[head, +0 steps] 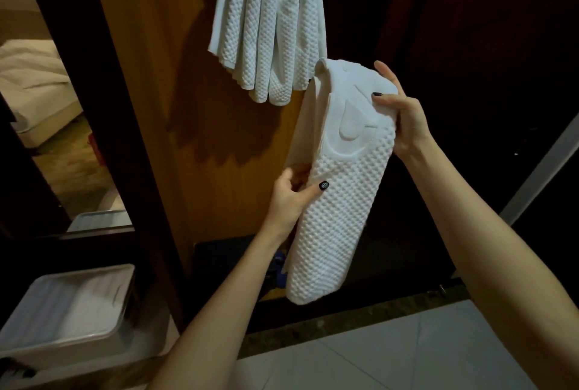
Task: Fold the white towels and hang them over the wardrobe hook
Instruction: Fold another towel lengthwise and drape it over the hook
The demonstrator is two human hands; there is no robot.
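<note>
- The left hand (289, 194) pinched the folded towel (338, 201) at its left edge, likely to keep the layers together.
- The right hand (401, 114) gripped its upper right side, holding it upright between both hands.
- Beyond, hung towels (266, 29) draped against the wardrobe (163, 76), just above.

White towels (266, 29) hang bunched against the wooden wardrobe panel (163, 82), their top out of frame, while a white bin (72, 314) stands on the floor (407, 352) at lower left
</note>
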